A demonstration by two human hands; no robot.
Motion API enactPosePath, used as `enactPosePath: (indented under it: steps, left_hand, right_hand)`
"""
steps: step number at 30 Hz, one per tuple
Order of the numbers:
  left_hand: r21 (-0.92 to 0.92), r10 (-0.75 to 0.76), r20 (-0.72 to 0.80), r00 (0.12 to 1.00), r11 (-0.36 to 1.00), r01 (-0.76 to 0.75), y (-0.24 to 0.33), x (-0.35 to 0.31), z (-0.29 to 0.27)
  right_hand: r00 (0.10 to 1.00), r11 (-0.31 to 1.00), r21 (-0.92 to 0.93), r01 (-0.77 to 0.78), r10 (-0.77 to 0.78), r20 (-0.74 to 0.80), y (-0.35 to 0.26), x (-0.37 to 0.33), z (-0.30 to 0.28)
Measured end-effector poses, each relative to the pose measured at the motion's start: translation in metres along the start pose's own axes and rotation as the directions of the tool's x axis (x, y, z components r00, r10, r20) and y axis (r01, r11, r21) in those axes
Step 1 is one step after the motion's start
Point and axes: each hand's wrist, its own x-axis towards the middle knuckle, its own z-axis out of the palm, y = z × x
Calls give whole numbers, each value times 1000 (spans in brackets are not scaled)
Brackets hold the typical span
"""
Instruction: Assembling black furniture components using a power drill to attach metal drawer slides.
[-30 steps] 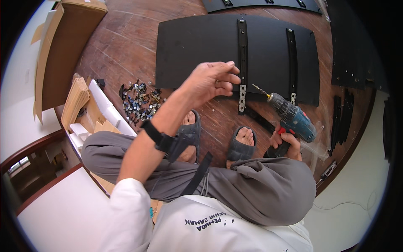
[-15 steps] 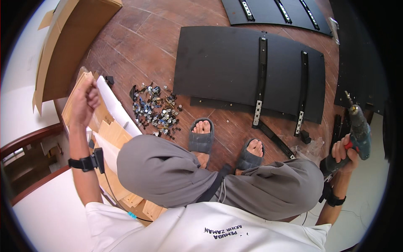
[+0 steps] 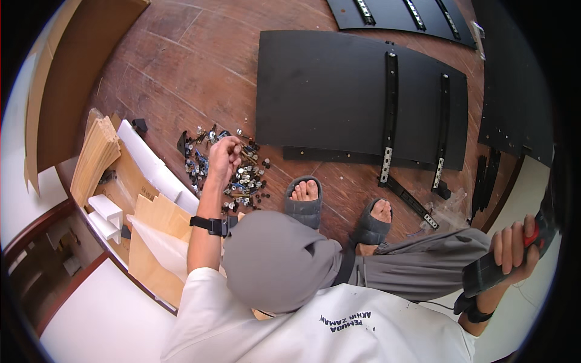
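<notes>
Swung across from the wood boards [image 3: 100, 151] half a second earlier, a worker's left hand [image 3: 225, 158] now hovers at the hardware pile [image 3: 245, 178], while the right hand [image 3: 514, 248] has carried the drill [image 3: 486, 272] farther out toward the edge of view.

Reddish-brown floor [image 3: 163, 66], laid in plank-like strips, bears a broad black panel [image 3: 321, 91] with two rails, one [image 3: 391, 109] near its middle, the other [image 3: 443, 115] toward its right side; both overhang its near edge. Another panel shows beneath it. Beyond lies a third panel [image 3: 387, 21] carrying three rails. One loose rail [image 3: 411, 199] slants just beside clear plastic [image 3: 451, 209], near black strips [image 3: 487, 175] at right. At lower left, a doorway [image 3: 54, 260] breaks the white wall [image 3: 85, 308].

At upper left stands a carton [image 3: 72, 85], its contents out of sight. Below it, the boards and white foam [image 3: 151, 160] lie over brown cardboard; the pile's screws and small fittings sit loose on the floor.

The left fingers are curled inward, though whether they pinch a piece cannot be told. The right hand is wrapped firmly around the drill's handle, the tool's front lost in the dark rim.
</notes>
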Motion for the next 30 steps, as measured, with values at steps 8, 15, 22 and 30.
enactPosePath:
  steps: [8, 15, 22, 30]
  left_hand:
    - [451, 185, -30, 982, 880, -152, -63, 20, 29]
    - [192, 105, -35, 994, 977, -96, -55, 22, 11]
    - [852, 322, 299, 898, 333, -403, 145, -22, 26]
    - [304, -329, 834, 444, -396, -866, 101, -97, 334]
  right_hand:
    - [943, 951, 105, -289, 302, -141, 80, -10, 8]
    - [962, 976, 69, -206, 215, -168, 67, -18, 3]
    - [984, 971, 200, -129, 150, -94, 20, -48, -13]
    - [975, 952, 303, 46, 24, -222, -5, -104, -62]
